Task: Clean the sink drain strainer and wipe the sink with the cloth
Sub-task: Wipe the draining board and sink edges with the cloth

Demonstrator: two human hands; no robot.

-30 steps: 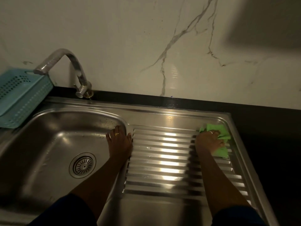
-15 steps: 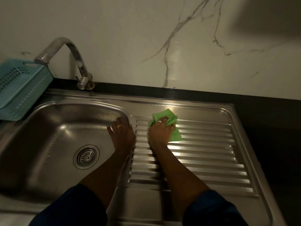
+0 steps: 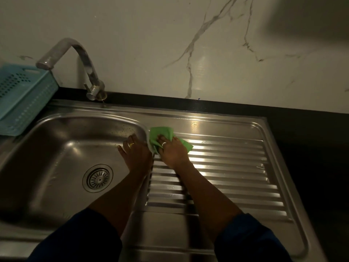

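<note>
The steel sink (image 3: 56, 140) has a round drain strainer (image 3: 97, 178) seated in the bottom of its basin. Right of the basin lies the ribbed drainboard (image 3: 226, 167). My right hand (image 3: 172, 151) presses a green cloth (image 3: 162, 133) flat on the drainboard's far left corner, right by the basin's rim. My left hand (image 3: 137, 152) rests with fingers spread on the basin's right rim, touching nothing else. The two hands are almost side by side.
A curved metal tap (image 3: 81, 59) stands behind the basin. A light blue plastic basket (image 3: 20, 99) sits at the far left, over the sink's edge. A black counter (image 3: 311, 148) surrounds the sink, with a marble wall behind.
My right hand has slid the green cloth leftward across the drainboard, from its far right corner to the basin's rim. My left hand has stayed on the rim.
</note>
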